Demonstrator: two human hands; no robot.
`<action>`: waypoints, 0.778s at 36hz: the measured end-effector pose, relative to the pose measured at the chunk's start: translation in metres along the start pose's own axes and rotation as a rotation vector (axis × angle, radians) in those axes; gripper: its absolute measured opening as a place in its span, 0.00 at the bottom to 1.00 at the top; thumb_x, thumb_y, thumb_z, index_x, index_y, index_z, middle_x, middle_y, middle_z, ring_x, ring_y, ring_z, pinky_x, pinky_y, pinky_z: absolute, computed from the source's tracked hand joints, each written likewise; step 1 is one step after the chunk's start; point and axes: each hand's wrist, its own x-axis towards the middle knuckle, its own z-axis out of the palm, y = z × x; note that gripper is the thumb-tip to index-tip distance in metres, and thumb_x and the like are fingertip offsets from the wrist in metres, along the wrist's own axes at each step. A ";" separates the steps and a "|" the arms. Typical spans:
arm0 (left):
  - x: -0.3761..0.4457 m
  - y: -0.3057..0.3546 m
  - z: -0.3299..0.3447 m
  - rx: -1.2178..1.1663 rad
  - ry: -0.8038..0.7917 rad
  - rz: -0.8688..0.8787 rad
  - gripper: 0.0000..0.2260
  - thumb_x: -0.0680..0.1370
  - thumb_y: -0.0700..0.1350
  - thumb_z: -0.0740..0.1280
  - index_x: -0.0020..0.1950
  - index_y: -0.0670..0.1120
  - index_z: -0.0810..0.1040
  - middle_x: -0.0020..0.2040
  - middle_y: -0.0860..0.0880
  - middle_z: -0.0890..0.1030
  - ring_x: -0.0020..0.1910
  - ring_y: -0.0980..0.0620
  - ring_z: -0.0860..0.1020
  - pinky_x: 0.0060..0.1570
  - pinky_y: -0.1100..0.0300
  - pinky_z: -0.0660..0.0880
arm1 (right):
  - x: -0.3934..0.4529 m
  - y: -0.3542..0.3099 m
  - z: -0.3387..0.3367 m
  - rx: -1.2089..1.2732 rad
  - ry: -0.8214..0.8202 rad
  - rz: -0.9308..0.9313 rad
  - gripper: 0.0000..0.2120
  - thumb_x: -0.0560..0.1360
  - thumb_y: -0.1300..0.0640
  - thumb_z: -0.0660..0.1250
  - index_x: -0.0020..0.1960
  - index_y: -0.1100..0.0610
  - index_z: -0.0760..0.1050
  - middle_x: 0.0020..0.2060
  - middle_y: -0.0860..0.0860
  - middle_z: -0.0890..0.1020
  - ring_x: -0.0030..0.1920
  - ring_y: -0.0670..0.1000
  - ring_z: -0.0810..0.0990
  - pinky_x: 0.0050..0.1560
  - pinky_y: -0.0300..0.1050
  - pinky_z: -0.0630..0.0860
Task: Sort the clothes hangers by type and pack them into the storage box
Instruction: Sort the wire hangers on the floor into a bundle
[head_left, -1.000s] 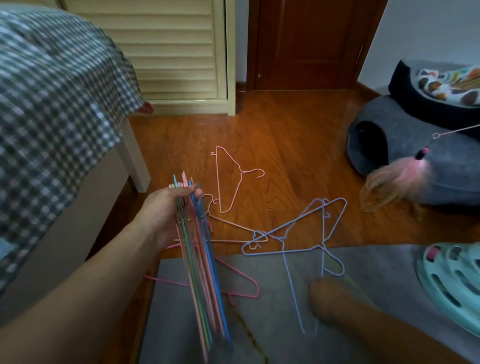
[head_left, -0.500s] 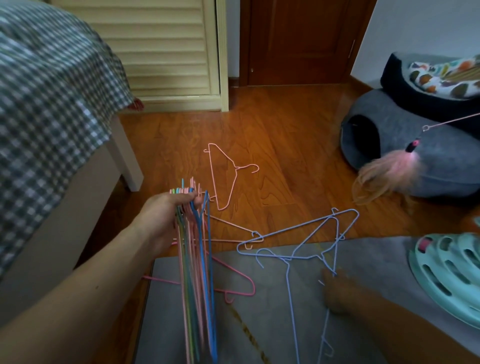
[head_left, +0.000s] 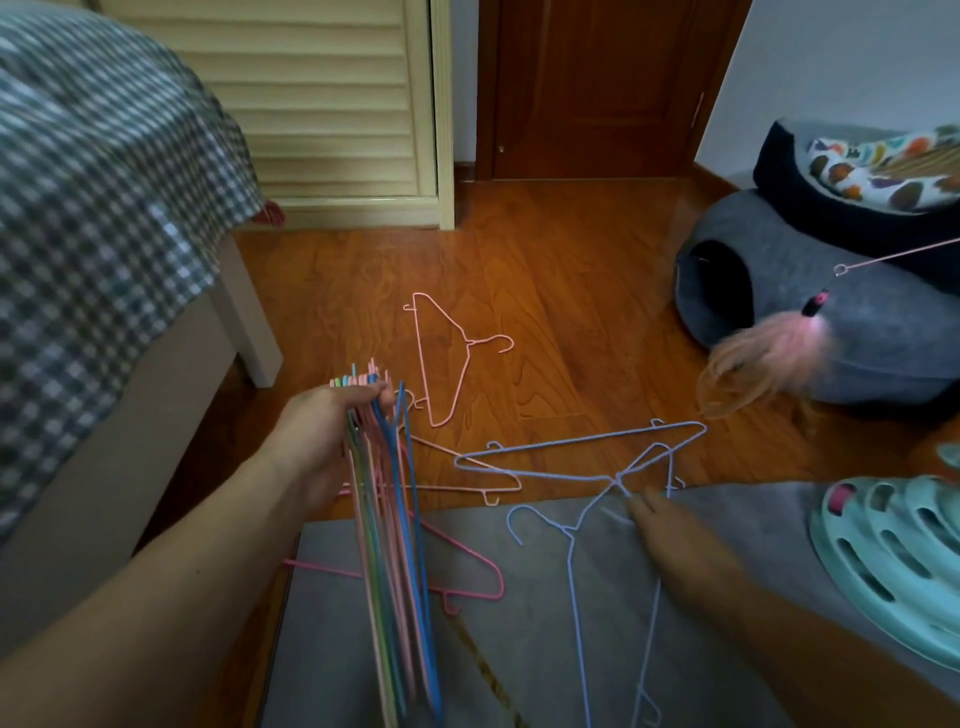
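— Between the fingers (head_left: 382, 397) of the left hand (head_left: 322, 431), what is held?
— A bundle of coloured hangers (head_left: 395, 545) is gripped, the fingers being curled round its top.
— And at the right hand (head_left: 670, 525)?
— Its fingertips are laid on the blue hangers (head_left: 576, 447), at their crossing on the grey mat (head_left: 545, 623); a pinch cannot be told.
— Beyond the fingers?
— A pink hanger (head_left: 447, 353) is seen lying apart on the wooden floor (head_left: 561, 291); a darker pink one (head_left: 467, 561) lies beside the bundle.

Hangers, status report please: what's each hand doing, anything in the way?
Left hand grips bundle of hangers. Right hand on blue hangers, grip unclear. Pink hangers loose on floor. Blue ones tangled.
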 end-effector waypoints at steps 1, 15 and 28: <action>0.001 0.000 0.001 -0.015 0.019 0.000 0.07 0.79 0.44 0.68 0.53 0.43 0.84 0.44 0.47 0.84 0.51 0.47 0.81 0.66 0.43 0.74 | 0.007 -0.001 -0.007 0.038 0.096 -0.027 0.15 0.84 0.58 0.56 0.69 0.51 0.68 0.66 0.48 0.72 0.66 0.51 0.75 0.65 0.48 0.71; -0.010 0.024 0.017 0.023 0.032 0.125 0.10 0.79 0.45 0.71 0.57 0.41 0.85 0.52 0.47 0.86 0.54 0.47 0.81 0.59 0.50 0.75 | 0.057 -0.153 -0.181 0.509 0.828 -0.162 0.11 0.78 0.54 0.62 0.37 0.55 0.68 0.37 0.55 0.71 0.39 0.58 0.71 0.41 0.53 0.64; -0.037 0.027 0.036 0.004 -0.208 0.187 0.12 0.76 0.35 0.68 0.59 0.32 0.81 0.48 0.35 0.81 0.46 0.41 0.80 0.41 0.56 0.78 | 0.035 -0.244 -0.187 0.804 0.529 -0.250 0.20 0.82 0.52 0.60 0.33 0.51 0.61 0.37 0.47 0.70 0.43 0.52 0.71 0.42 0.44 0.60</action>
